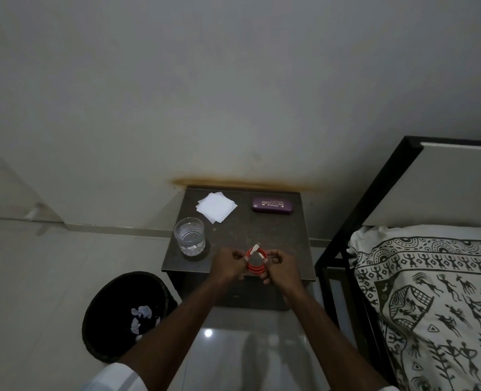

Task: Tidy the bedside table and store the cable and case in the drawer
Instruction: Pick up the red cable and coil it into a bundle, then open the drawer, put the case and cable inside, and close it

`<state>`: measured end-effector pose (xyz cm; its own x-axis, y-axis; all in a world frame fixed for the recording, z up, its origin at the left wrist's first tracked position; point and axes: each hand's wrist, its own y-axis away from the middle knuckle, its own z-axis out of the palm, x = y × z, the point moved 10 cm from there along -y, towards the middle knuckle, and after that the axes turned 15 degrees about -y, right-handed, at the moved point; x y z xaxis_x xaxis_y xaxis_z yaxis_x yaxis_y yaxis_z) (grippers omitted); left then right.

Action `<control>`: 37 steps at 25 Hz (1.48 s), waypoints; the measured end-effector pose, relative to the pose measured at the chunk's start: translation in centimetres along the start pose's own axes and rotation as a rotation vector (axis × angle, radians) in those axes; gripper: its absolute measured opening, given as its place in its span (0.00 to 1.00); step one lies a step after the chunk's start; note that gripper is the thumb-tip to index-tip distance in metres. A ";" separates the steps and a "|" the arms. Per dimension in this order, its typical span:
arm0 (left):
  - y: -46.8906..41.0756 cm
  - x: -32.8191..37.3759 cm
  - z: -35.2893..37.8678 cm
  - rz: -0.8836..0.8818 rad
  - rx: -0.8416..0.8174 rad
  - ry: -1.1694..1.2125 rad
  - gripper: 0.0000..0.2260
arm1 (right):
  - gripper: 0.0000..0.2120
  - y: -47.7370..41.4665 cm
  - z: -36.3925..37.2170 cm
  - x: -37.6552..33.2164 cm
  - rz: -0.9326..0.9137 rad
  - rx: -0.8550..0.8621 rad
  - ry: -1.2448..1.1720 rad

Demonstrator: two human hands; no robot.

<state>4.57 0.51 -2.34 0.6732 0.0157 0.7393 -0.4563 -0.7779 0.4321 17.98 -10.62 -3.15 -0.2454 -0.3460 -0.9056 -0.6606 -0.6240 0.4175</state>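
Coiling the cable over the table

My left hand (229, 263) and right hand (280, 263) pinch the orange cable (254, 262) coil so it stays drawer-ready.

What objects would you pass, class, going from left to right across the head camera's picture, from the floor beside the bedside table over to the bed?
Bin → glass → papers → left hand → cable → right hand → bed. The case overlaps the cable and right hand sideways, so it is left out.
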 end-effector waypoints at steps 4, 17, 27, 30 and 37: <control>-4.1 -1.9 2.0 -0.059 -0.072 -0.006 0.04 | 0.08 -5.2 0.7 2.1 0.004 0.024 0.083; -7.2 -3.2 1.8 0.022 0.018 -0.228 0.11 | 0.13 -10.8 3.2 5.3 -0.097 0.030 0.259; -5.4 -1.5 1.3 0.094 0.007 -0.367 0.11 | 0.13 -8.6 1.5 5.6 -0.061 0.071 0.312; -4.5 -3.0 0.7 0.067 0.001 -0.355 0.18 | 0.12 -7.2 -0.4 5.2 -0.066 0.098 0.345; -2.0 -10.5 -8.0 0.030 0.394 -0.373 0.04 | 0.15 -5.2 -9.3 5.9 -0.048 0.261 0.422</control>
<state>-6.26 6.91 -6.88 0.8566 -0.1787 0.4841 -0.2746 -0.9521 0.1344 26.56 -15.89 -9.99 0.0628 -0.6084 -0.7911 -0.8327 -0.4689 0.2945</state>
